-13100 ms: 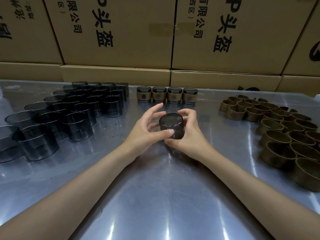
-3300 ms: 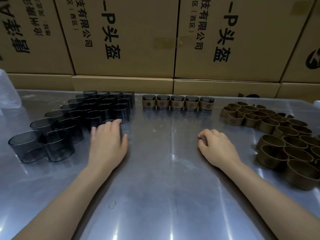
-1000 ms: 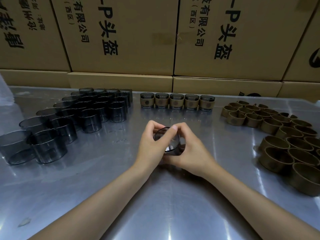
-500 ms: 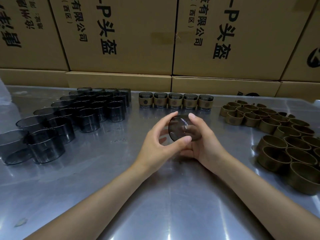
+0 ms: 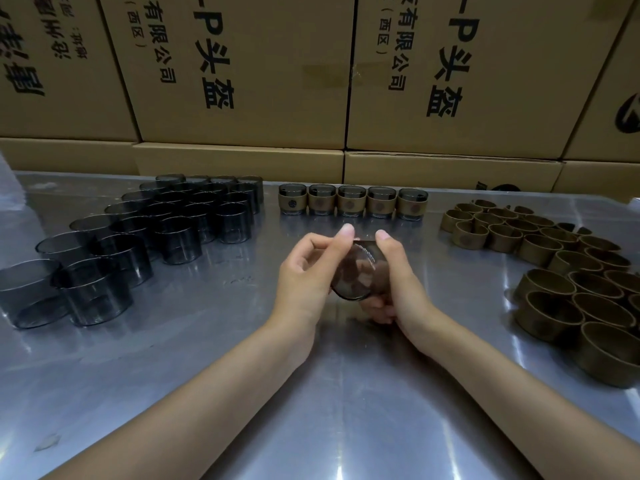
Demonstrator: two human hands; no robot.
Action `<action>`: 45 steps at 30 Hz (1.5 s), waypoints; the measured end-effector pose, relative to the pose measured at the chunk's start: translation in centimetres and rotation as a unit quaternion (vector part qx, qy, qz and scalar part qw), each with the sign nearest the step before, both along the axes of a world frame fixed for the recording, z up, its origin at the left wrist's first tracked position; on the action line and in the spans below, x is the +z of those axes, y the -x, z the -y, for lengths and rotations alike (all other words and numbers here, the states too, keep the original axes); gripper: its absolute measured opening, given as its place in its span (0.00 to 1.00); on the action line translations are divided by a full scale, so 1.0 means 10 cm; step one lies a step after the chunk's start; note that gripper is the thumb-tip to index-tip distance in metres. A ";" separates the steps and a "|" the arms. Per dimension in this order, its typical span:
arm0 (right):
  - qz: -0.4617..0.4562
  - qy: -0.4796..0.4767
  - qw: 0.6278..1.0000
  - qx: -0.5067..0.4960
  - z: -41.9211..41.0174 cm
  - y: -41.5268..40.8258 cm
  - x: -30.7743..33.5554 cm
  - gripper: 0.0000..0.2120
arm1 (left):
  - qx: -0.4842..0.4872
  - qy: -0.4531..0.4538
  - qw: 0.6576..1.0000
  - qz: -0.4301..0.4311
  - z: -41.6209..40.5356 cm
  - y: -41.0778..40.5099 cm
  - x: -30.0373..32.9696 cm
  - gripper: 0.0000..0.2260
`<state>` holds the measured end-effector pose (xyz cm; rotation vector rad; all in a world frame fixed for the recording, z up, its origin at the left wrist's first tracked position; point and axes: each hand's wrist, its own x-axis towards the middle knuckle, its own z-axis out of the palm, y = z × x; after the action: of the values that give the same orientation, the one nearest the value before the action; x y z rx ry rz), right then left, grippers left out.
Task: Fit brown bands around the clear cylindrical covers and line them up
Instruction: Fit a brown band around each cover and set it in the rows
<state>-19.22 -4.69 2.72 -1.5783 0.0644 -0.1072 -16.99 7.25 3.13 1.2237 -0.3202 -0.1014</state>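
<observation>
I see the clear cover (image 5: 353, 271) tipped on its side above the table (image 5: 207, 393), axis running near to far, one round end facing me; left hand (image 5: 304, 275) and right hand (image 5: 398, 282) curl around it, thumbs pinching its top rim. Five banded covers (image 5: 353, 200) line the far edge, bare covers (image 5: 138, 237) far left, brown bands (image 5: 571, 271) right, boxes (image 5: 242, 64) behind.

Right hand (image 5: 398, 285) fingers are hiding behind the held cover (image 5: 356, 271); any band there is staying unresolvable.

Both hands, left (image 5: 306, 271) and right (image 5: 398, 282), are gripping a clear cover (image 5: 356, 271) above the tabletop (image 5: 311, 410), five banded covers (image 5: 352, 201) lining up behind.
</observation>
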 end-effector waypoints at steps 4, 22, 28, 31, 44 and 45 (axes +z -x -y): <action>-0.057 -0.084 0.991 0.087 0.12 -0.03 0.05 0.31 | -0.035 0.009 0.999 -0.003 -0.03 0.00 0.01 0.14; -0.061 -0.210 0.974 0.056 -0.02 0.02 0.05 0.32 | 0.023 -0.128 0.962 0.241 -0.03 -0.02 0.00 0.21; 0.002 -0.036 0.999 -0.027 -0.22 0.07 0.00 0.31 | 0.075 -0.065 0.983 0.151 0.00 0.01 0.01 0.13; 0.010 -0.005 0.999 -0.040 -0.25 0.09 0.00 0.25 | 0.078 -0.039 0.994 0.067 -0.01 -0.04 0.01 0.16; 0.084 -0.001 0.994 -0.071 -0.08 0.05 -0.03 0.15 | -0.061 -0.073 0.995 0.027 -0.13 -0.21 -0.08 0.24; 0.082 -0.002 0.994 -0.069 -0.05 0.04 -0.03 0.18 | -0.070 -0.091 0.993 0.012 -0.15 -0.23 -0.08 0.27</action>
<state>-19.62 -4.20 2.43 -1.5542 0.0441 -0.3442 -14.66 8.74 2.37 1.3825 -0.4251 -0.2417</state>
